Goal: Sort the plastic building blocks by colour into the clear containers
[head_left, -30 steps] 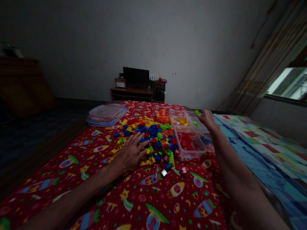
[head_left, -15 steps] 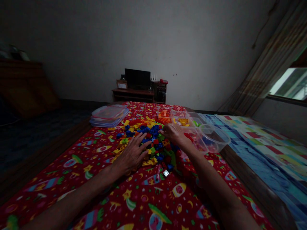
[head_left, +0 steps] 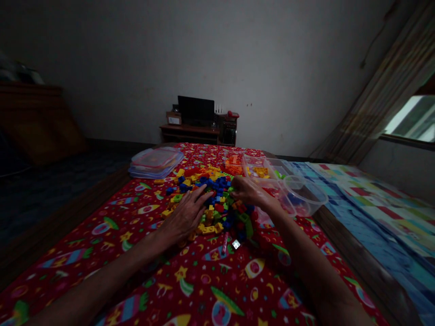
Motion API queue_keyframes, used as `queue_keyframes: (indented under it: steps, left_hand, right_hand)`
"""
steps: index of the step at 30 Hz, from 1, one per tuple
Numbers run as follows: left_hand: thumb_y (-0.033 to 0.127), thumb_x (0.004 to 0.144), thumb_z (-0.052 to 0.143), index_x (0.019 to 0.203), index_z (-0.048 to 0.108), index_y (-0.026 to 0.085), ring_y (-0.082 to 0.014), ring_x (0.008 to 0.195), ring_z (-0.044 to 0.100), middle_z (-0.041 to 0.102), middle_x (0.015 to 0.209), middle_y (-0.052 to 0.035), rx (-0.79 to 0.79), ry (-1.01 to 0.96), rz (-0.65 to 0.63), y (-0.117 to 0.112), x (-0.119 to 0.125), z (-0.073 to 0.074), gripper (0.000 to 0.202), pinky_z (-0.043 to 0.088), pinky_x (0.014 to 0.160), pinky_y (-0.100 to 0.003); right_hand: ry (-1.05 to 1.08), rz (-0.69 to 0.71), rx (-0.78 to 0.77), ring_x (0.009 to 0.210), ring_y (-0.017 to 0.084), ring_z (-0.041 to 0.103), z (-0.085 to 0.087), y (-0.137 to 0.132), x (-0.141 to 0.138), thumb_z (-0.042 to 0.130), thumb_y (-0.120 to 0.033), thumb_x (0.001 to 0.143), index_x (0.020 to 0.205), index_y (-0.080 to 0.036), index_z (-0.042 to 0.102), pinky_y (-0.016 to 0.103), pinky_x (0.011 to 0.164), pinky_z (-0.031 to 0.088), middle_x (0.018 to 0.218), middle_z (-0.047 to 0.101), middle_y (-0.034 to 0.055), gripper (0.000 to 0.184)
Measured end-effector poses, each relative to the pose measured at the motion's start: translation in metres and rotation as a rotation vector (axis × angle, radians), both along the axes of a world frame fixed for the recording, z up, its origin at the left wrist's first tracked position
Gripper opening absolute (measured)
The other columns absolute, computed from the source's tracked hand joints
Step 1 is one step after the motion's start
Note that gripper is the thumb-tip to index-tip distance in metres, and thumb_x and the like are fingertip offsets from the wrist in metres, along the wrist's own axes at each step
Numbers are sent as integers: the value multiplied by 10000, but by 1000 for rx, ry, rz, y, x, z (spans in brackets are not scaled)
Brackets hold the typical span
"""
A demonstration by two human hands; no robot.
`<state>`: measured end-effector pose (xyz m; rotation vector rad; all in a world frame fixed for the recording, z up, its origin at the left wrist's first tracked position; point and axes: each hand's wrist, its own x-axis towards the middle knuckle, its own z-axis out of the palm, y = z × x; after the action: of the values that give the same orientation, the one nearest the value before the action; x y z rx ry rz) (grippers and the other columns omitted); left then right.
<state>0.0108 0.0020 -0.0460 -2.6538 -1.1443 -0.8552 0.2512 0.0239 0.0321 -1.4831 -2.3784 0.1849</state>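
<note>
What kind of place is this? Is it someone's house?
Most likely a room in a home, maybe a bedroom. A curtain hangs by a window, a dark screen sits on a small wooden stand, and toy bricks lie heaped on a red rocket-print cloth.

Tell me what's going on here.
A person has both hands in a pile of coloured bricks on a red patterned cloth. The left hand lies flat and open on its near edge; the right hand curls over bricks by the clear tubs, grip unclear. The tubs hold bricks by colour. Stacked lids lie at the far left.
</note>
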Motion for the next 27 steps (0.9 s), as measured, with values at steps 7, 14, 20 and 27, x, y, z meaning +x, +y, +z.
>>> queue_keyframes:
  steps: [7,14,20,27]
  left_hand:
    - [208,960,313,1399,348,237,-257,1324,386,379,1453,-113,-23,-31,-26,-2,1,2,442,311,1107,-520]
    - [185,947,337,1299,470,207,-235,1335,372,440,1419,-113,10,67,-130,-16,9,12,377,295,1119,-512]
    - [205,941,357,1155,594,205,-248,1326,389,493,1383,-99,35,116,-76,-9,4,12,319,280,1115,-539]
    - [280,935,358,1122,619,184,-231,1181,530,582,1267,-103,-33,-98,-19,11,-13,15,336,437,1021,-427]
  right_hand:
    - [272,37,-101,717,126,608,6,6,12,574,-169,809,1082,-139,638,216,609,432,875,688,63,282]
    - [136,-335,222,826,197,659,26,31,60,534,-222,832,1049,-138,691,279,726,474,949,719,116,281]
    - [-47,-712,337,1055,278,599,43,68,120,515,-201,839,1198,-89,616,349,851,454,1155,643,201,390]
    - [26,-289,294,791,180,628,21,39,73,485,-210,849,1059,-150,677,259,699,441,914,714,111,291]
